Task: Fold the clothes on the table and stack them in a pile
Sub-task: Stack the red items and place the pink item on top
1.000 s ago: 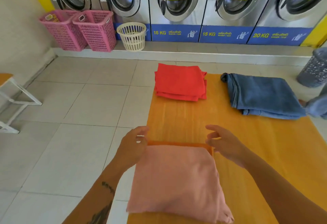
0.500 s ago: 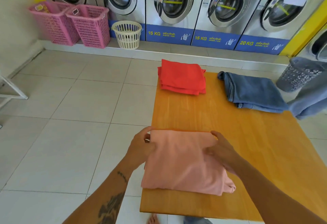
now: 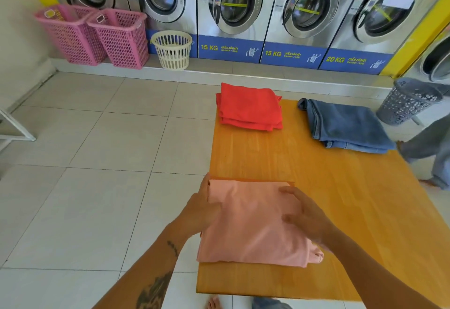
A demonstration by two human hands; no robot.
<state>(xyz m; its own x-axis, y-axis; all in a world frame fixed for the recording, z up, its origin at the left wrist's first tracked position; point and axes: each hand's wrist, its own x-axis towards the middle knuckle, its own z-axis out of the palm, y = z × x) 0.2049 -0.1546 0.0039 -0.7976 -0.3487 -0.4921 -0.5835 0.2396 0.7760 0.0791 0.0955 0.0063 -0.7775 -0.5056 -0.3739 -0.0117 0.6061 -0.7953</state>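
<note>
A folded pink garment [image 3: 253, 223] lies at the near left of the wooden table [image 3: 341, 211], on top of an orange garment whose far edge [image 3: 250, 179] peeks out. My left hand [image 3: 202, 208] grips the pink garment's left edge, thumb on top. My right hand [image 3: 304, 216] covers its right edge, fingers and thumb spread over the cloth. A folded red garment [image 3: 250, 107] sits at the table's far left corner. Folded blue jeans [image 3: 345, 126] lie at the far right.
Washing machines [image 3: 233, 4] line the back wall. Two pink baskets [image 3: 97, 35] and a cream basket [image 3: 173, 49] stand below them, with a grey basket [image 3: 409, 101] at the right. Another person's trouser legs [image 3: 428, 147] are beside the table's right edge. A white frame [image 3: 17, 128] stands at far left.
My hands came down from above the pile's far edge onto its left and right sides. The view has shifted a little to the right and back.
</note>
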